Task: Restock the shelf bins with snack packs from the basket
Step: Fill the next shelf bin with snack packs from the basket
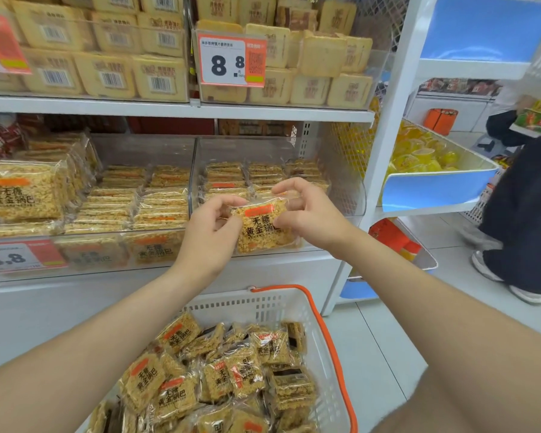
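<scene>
A clear-wrapped snack pack [264, 228] of golden crispy rice, with an orange label and black print, is held upright in front of the right-hand clear shelf bin [355, 195]. My left hand [211, 232] pinches its left edge and my right hand [310, 210] pinches its top right corner. Rows of the same packs stand inside that bin and in the left-hand bin [113, 151]. Below, a white basket [328, 364] with an orange handle holds several loose packs [175, 392].
An upper shelf [169, 107] carries bins of pale square packs and an 8.8 price tag [231, 60]. To the right, a blue-fronted tray [434, 189] holds yellow jelly cups. A person in dark trousers [525, 220] stands on the tiled floor at far right.
</scene>
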